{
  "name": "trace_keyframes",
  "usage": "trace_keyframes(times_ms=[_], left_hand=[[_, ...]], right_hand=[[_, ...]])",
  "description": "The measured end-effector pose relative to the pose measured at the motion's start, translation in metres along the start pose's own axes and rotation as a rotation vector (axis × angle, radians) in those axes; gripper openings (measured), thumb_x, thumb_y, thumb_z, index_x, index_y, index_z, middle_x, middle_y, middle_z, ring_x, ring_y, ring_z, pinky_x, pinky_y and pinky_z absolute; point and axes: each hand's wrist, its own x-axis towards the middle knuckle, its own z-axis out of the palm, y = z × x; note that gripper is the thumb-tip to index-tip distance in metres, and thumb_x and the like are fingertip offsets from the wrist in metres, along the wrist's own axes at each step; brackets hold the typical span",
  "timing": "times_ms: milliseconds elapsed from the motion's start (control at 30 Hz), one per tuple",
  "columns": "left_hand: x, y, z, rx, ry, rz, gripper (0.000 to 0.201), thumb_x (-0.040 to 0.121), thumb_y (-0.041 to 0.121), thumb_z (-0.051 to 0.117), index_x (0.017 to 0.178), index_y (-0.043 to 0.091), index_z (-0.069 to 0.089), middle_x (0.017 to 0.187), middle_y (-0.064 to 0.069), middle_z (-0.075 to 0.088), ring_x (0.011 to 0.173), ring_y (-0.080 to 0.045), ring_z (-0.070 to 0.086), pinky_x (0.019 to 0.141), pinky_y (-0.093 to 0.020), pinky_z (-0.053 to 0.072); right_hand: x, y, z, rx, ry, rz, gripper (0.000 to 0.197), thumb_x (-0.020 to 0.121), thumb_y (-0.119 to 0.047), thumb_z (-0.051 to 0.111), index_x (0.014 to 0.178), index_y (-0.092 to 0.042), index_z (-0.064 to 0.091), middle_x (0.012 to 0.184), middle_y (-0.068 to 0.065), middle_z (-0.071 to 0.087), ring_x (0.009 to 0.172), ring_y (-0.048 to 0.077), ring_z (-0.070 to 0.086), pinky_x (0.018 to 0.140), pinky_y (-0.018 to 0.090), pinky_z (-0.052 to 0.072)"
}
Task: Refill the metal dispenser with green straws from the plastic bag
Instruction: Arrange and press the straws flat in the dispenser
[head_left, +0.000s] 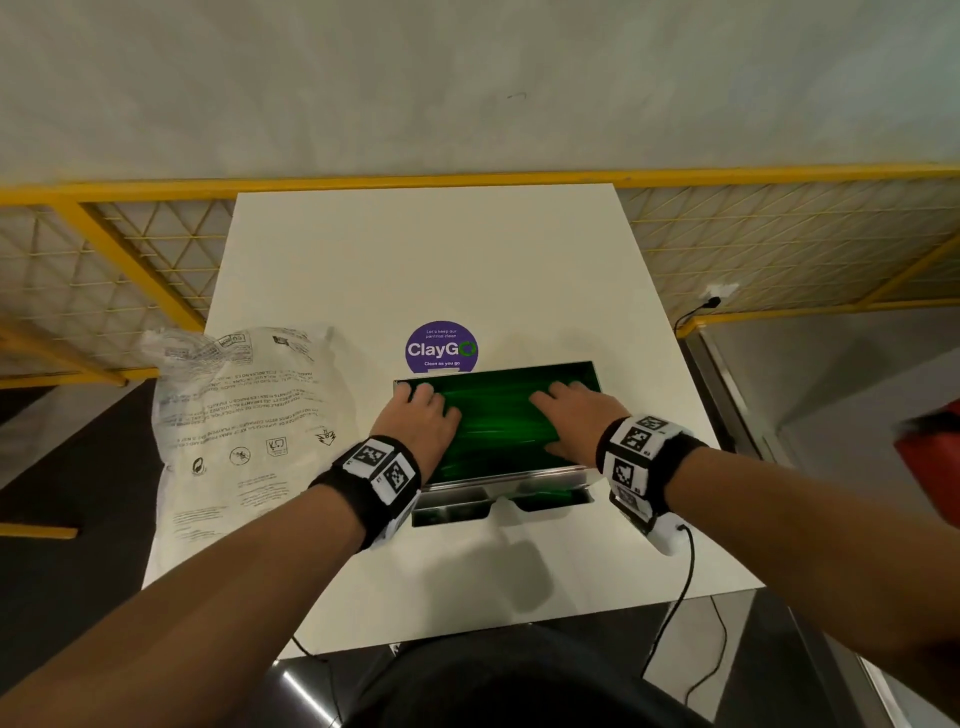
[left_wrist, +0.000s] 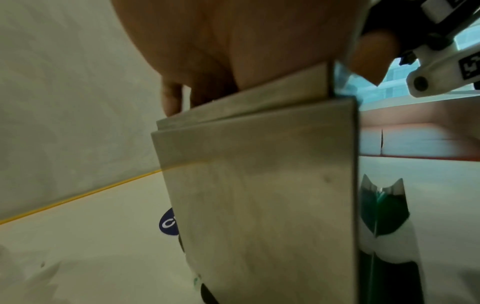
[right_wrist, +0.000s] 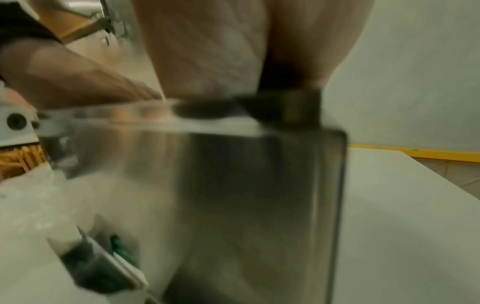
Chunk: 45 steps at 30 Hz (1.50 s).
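Observation:
The metal dispenser (head_left: 506, 478) stands open-topped on the white table, filled with green straws (head_left: 493, 415). My left hand (head_left: 421, 410) lies flat on the straws at the box's left end, fingers stretched toward the back edge. At the right end my right hand (head_left: 571, 410) presses down the same way, fingers straight. The plastic bag (head_left: 244, 415) lies flattened on the table to the left. In the left wrist view the dispenser's steel side (left_wrist: 259, 195) fills the frame under my palm (left_wrist: 233, 41). The right wrist view is blurred, with the steel wall (right_wrist: 246, 195) below my palm (right_wrist: 221, 51).
A round purple ClayGo sticker (head_left: 440, 347) sits on the white table (head_left: 426, 249) just behind the dispenser. A yellow mesh railing (head_left: 130, 249) runs behind and beside the table. A black cable (head_left: 680, 597) hangs off the front right edge. Something red (head_left: 932, 447) is at far right.

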Motion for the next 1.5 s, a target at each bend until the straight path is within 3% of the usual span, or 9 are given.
trace_keyframes(times_ms=[300,500,600,800,967,1133,1267,1433,1500], left_hand=[[-0.001,-0.005,0.002,-0.059,-0.021,0.001,0.083,0.077,0.062,0.058,0.141,0.02,0.024,0.128,-0.006,0.046,0.115,-0.028,0.045,0.103,-0.047,0.024],[0.001,-0.005,0.003,-0.074,-0.06,-0.068,0.043,0.081,0.037,0.058,0.119,0.021,0.046,0.101,0.001,0.063,0.101,-0.024,0.052,0.101,-0.05,0.021],[0.001,-0.006,0.004,-0.104,-0.063,-0.101,0.043,0.085,0.04,0.053,0.123,0.021,0.045,0.108,-0.001,0.062,0.106,-0.024,0.052,0.104,-0.053,0.019],[-0.011,-0.012,0.002,-0.161,-0.029,-0.103,0.07,0.083,0.062,0.048,0.136,0.021,0.029,0.129,-0.007,0.041,0.123,-0.026,0.038,0.107,-0.055,0.016],[-0.018,0.0,0.002,-0.16,0.057,-0.157,0.062,0.086,0.057,0.046,0.132,0.019,0.03,0.128,-0.01,0.038,0.122,-0.027,0.037,0.107,-0.055,0.019],[-0.019,0.011,0.0,-0.227,0.118,-0.237,0.055,0.086,0.051,0.047,0.128,0.018,0.033,0.13,-0.013,0.036,0.124,-0.031,0.034,0.106,-0.054,0.02],[-0.018,0.018,-0.002,-0.27,0.15,-0.273,0.053,0.082,0.044,0.057,0.124,0.013,0.043,0.129,-0.019,0.04,0.122,-0.04,0.036,0.103,-0.055,0.026],[-0.007,0.02,0.001,-0.418,-0.066,-0.06,0.058,0.098,0.047,0.032,0.147,0.02,0.019,0.144,-0.015,0.032,0.13,-0.034,0.036,0.107,-0.044,0.032],[-0.002,0.017,0.0,-0.452,-0.152,-0.057,0.058,0.099,0.047,0.03,0.148,0.018,0.02,0.139,-0.016,0.039,0.123,-0.034,0.045,0.1,-0.041,0.039]], right_hand=[[-0.013,0.002,-0.006,-0.059,0.012,-0.08,0.068,0.085,-0.041,0.063,0.14,-0.021,0.029,0.135,0.006,0.037,0.121,0.026,0.041,0.091,0.038,0.045],[-0.013,-0.01,-0.009,0.217,-0.103,-0.065,0.026,0.095,-0.035,0.05,0.103,-0.011,0.058,0.098,0.007,0.062,0.083,0.022,0.056,0.077,0.035,0.049],[-0.014,-0.011,-0.004,0.312,-0.211,-0.048,0.033,0.098,-0.033,0.042,0.113,-0.011,0.063,0.108,0.009,0.066,0.094,0.024,0.061,0.088,0.037,0.05],[-0.015,-0.001,-0.009,0.282,0.043,-0.044,0.039,0.094,-0.027,0.051,0.132,-0.018,0.048,0.123,0.006,0.049,0.114,0.026,0.051,0.092,0.033,0.045],[-0.006,-0.008,0.001,0.132,-0.201,-0.001,0.059,0.098,-0.025,0.041,0.151,-0.024,0.015,0.159,0.012,0.004,0.133,0.037,0.04,0.104,0.042,0.042],[-0.006,-0.013,-0.005,0.287,-0.163,-0.087,0.05,0.099,-0.021,0.039,0.148,-0.02,0.029,0.155,0.01,0.026,0.14,0.028,0.03,0.114,0.036,0.028],[-0.003,-0.004,-0.005,0.271,0.023,-0.011,0.051,0.096,-0.025,0.046,0.145,-0.019,0.034,0.144,0.01,0.039,0.13,0.03,0.039,0.105,0.043,0.038],[0.008,-0.008,-0.001,0.157,-0.238,0.09,0.069,0.096,-0.028,0.045,0.152,-0.018,0.006,0.158,0.016,0.008,0.14,0.038,0.027,0.111,0.047,0.033],[0.01,-0.012,-0.002,0.164,-0.276,0.057,0.065,0.097,-0.025,0.044,0.151,-0.014,0.011,0.152,0.02,0.025,0.133,0.036,0.038,0.106,0.045,0.04]])
